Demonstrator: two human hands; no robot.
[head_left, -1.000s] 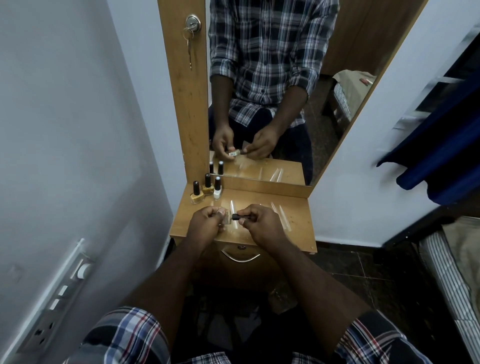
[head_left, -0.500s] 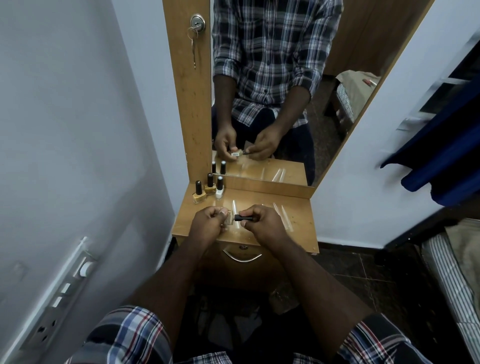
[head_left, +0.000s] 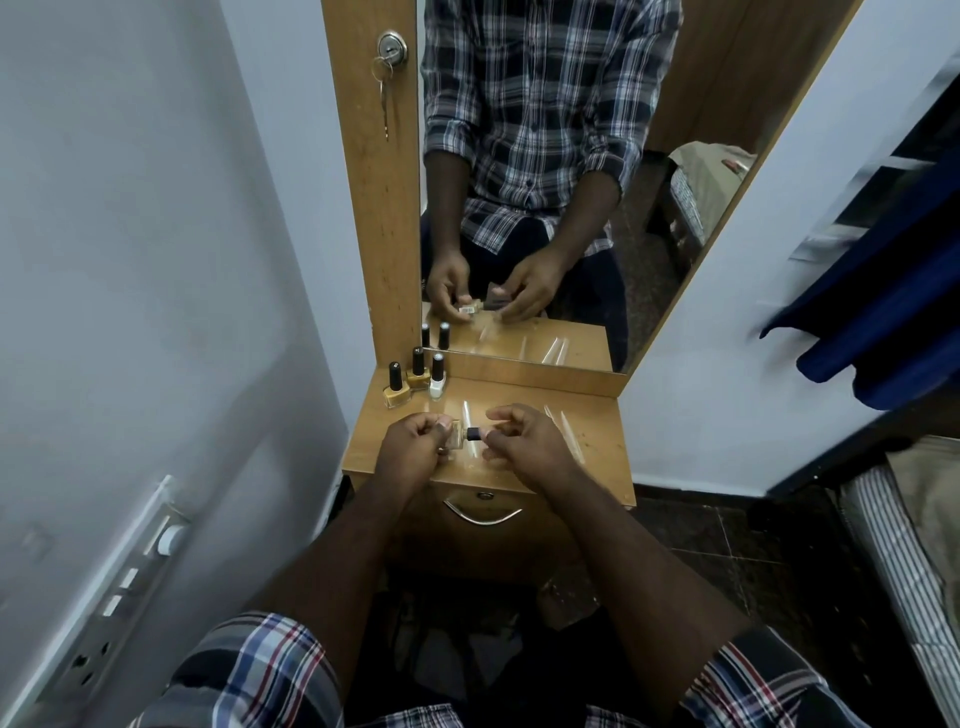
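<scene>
Over the front of the dresser shelf (head_left: 587, 431), my left hand (head_left: 415, 447) still clasps the clear nail polish bottle (head_left: 456, 435) on its side, while my right hand (head_left: 524, 444) has shifted its fingertip pinch on the black cap (head_left: 474, 434), so I judge the unscrewing is under way.

Past the left hand (head_left: 410, 452), three nail polish bottles (head_left: 417, 375) stand together at the back corner of the worktop (head_left: 587, 431), two yellow, one white. A mirror (head_left: 545, 182) rises beyond the right hand (head_left: 530, 447). A key (head_left: 383, 104) hangs from a lock (head_left: 392, 49) high above the left hand. A drawer handle (head_left: 483, 514) curves just below the right hand.
</scene>
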